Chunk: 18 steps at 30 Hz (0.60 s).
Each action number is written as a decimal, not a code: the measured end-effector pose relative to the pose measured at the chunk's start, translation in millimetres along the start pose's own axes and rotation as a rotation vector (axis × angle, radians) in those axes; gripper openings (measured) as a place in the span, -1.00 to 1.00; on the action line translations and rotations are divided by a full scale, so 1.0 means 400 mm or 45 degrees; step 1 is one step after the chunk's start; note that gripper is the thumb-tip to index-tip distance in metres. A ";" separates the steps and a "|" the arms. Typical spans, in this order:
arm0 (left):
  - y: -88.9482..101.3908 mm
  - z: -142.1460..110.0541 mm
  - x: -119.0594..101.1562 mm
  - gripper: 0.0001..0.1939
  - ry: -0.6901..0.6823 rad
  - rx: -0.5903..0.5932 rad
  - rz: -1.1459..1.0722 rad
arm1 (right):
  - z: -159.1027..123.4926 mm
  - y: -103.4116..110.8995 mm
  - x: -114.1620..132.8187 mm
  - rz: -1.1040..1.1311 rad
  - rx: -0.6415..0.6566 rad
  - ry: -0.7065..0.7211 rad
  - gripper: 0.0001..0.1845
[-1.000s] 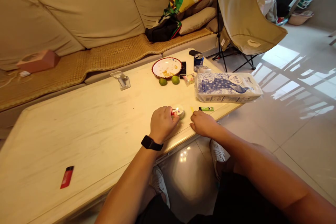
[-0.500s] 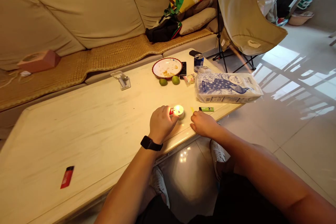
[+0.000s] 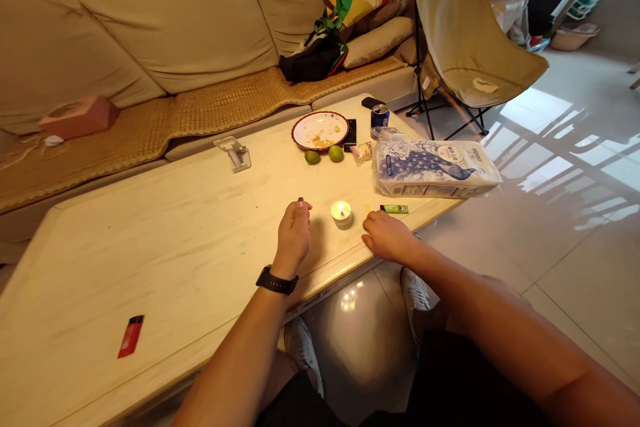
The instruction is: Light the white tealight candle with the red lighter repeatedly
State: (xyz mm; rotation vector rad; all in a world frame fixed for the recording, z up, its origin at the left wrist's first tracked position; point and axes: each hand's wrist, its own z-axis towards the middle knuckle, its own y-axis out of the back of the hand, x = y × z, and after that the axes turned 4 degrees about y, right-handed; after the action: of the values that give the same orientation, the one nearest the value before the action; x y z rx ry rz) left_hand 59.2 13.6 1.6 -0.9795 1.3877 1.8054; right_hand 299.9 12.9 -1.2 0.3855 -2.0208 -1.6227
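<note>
A small round candle [image 3: 342, 215] burns on the table between my two hands. To its left, my left hand [image 3: 294, 235] is upright and closed round a lighter [image 3: 301, 200]; only the top end shows above the thumb, and the body is hidden in the fist. My right hand [image 3: 387, 236] rests at the table's near edge, right of the candle, with fingers curled in. Whatever it may hold is hidden. By its fingertips lies a small yellow piece [image 3: 367, 209], and just beyond sits a green lighter [image 3: 395, 209].
On the table [image 3: 175, 233] are a red lighter [image 3: 131, 337], a white stand [image 3: 235, 154], a red-rimmed plate [image 3: 303, 145], two limes [image 3: 336, 153], a blue can [image 3: 380, 116] and a large tissue pack [image 3: 435, 169]. A sofa [image 3: 175, 20] runs behind; a folding chair [image 3: 470, 73] stands right.
My left hand has drawn back leftward from the candle with its lighter and turned upright. The lighter's flame no longer shows, while the candle stays lit. My right hand has stayed put.
</note>
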 end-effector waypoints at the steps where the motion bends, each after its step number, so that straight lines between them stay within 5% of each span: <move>1: 0.000 0.000 -0.003 -0.55 0.061 0.002 -0.093 | 0.001 -0.001 -0.001 -0.003 0.001 -0.001 -0.68; 4: 0.001 -0.001 -0.014 -0.56 0.176 0.006 -0.286 | 0.002 -0.005 -0.004 -0.010 -0.003 0.001 -0.69; 18: 0.006 -0.001 -0.012 -0.57 0.207 -0.007 -0.430 | 0.005 -0.009 -0.007 0.001 -0.030 0.005 -0.69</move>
State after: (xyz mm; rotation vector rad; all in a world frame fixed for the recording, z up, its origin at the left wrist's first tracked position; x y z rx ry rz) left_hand 59.8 12.6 6.9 -1.3015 1.2233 1.5073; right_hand 300.7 14.9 -5.7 0.3793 -1.9969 -1.6428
